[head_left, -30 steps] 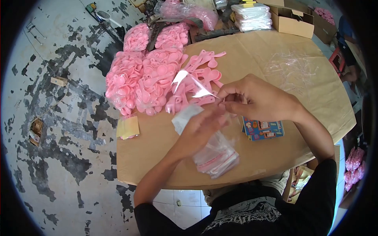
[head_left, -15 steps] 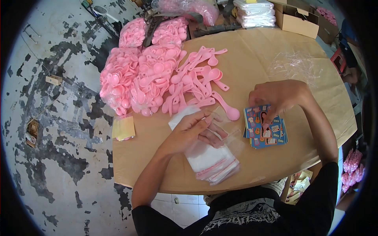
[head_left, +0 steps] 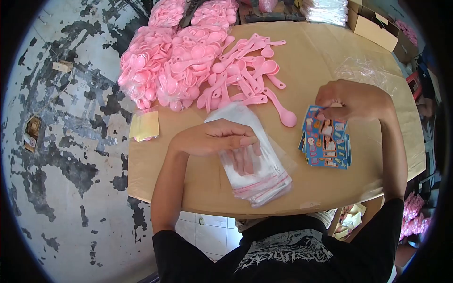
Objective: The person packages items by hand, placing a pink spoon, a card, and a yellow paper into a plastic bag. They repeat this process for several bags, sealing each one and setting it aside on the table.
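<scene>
My left hand is over a stack of clear plastic bags. Its thumb lies on top, while the other fingers show through a clear sheet of the uppermost bag, which they seem to grip. At the right, my right hand has its thumb on the upper edge of a blue printed card, its fingers curled behind. That card overlaps a small pile of similar cards on the table. Between the hands and farther back, a single pink plastic spoon lies beside a loose heap of pink spoons.
Bulging clear bags of pink spoons line the table's back left. A yellowish card packet sits near the left edge. Thin plastic strands lie at the right rear, with an open cardboard box and stacked clear packs behind.
My right hand has drawn the top card slightly away from me over the pile. My left hand has shifted left, with its thumb lower over the bags. The camera view has tilted a little.
</scene>
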### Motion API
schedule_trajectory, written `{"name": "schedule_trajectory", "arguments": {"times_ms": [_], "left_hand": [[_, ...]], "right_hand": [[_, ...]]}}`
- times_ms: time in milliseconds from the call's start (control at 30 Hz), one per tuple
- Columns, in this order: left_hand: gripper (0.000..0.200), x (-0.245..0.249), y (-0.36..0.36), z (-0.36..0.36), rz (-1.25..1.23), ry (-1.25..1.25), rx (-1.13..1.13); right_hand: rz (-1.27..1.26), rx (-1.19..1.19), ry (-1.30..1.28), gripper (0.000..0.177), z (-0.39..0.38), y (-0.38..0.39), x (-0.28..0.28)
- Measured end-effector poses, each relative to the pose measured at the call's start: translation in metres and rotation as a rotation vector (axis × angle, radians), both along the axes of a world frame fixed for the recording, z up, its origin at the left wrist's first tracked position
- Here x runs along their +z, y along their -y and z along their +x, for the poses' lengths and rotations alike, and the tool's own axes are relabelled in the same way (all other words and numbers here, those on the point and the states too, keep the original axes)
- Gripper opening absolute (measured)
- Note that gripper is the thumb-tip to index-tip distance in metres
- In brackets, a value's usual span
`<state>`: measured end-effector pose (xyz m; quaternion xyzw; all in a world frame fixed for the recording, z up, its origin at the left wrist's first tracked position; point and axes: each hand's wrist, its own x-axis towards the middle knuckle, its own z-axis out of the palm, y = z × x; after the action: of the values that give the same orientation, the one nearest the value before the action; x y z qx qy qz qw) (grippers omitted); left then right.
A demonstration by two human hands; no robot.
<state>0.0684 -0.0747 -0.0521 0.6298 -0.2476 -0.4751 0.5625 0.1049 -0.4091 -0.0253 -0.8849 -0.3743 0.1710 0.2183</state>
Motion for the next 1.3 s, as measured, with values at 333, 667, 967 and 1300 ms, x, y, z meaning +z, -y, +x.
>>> {"name": "schedule_trajectory", "arguments": {"times_ms": [333,667,967,1300], "left_hand": [[0.032,0.000,-0.016,0.012,-0.228,0.283,0.308],[0.031,-0.020,0.026,0.002,-0.574,0.232,1.123],[0.034,-0.023,0.039,-0.011,-0.625,0.072,1.139],[0.032,-0.033,0.049,-0.023,-0.666,0.182,1.032]], "right_hand": [[0.046,0.091,0.356,0.026,-0.049,-0.059,-0.002],[0.451,-0.393,-0.234,0.024,-0.025,-0.057,0.009],[0.722,-0.303,-0.336,0.021,-0.029,-0.074,-0.017],[0.446,-0.189,-0.230,0.022,-0.040,-0.075,-0.003]]}}
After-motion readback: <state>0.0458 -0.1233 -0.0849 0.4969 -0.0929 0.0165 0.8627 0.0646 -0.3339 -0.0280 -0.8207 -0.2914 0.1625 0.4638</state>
